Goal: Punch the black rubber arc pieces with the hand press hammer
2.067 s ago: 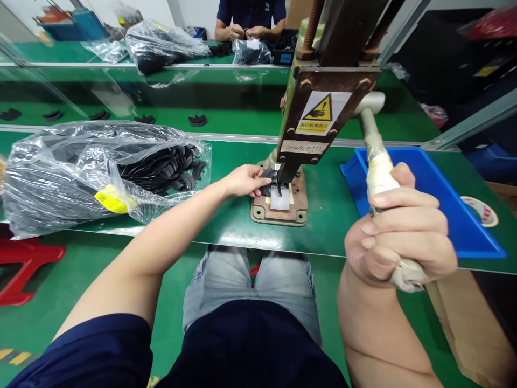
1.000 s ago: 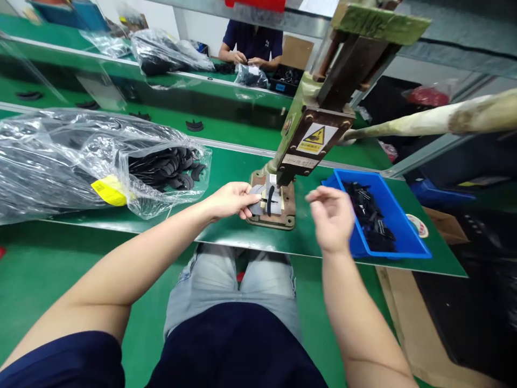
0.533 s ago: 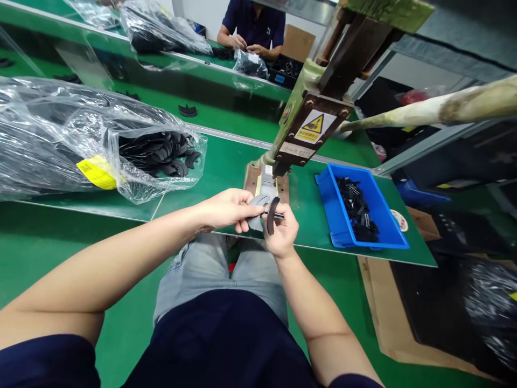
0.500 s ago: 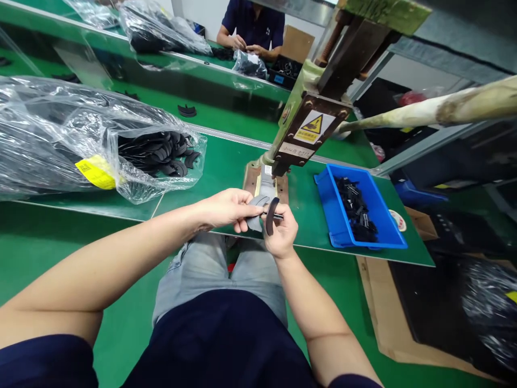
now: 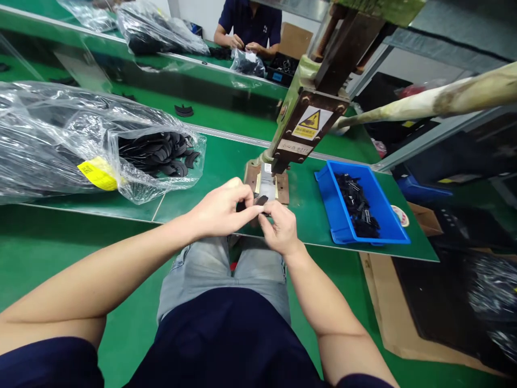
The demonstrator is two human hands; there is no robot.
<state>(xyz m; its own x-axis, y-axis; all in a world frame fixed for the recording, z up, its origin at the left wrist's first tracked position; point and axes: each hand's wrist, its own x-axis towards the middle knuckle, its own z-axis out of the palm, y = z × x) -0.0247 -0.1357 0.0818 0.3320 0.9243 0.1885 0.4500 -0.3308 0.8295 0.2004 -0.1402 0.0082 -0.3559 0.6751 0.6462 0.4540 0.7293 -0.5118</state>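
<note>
Head view: the small black part (image 5: 258,202) sat just in front of the press base (image 5: 267,186), pinched between your two hands. Your left hand (image 5: 220,211) gripped it from 9 o'clock, fingers closed. Your right hand (image 5: 279,229) pinched it from 5 o'clock. The blue bin (image 5: 377,237) of black pieces lay at 3 o'clock, the plastic bag (image 5: 60,145) at 9 o'clock.

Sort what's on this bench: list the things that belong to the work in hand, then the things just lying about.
In use:
- left hand and right hand, both pinching the small black part
- hand press just beyond
- blue bin of black pieces

Lying about:
- plastic bag of curved black parts
- tape roll
- loose black piece on the far belt
</note>
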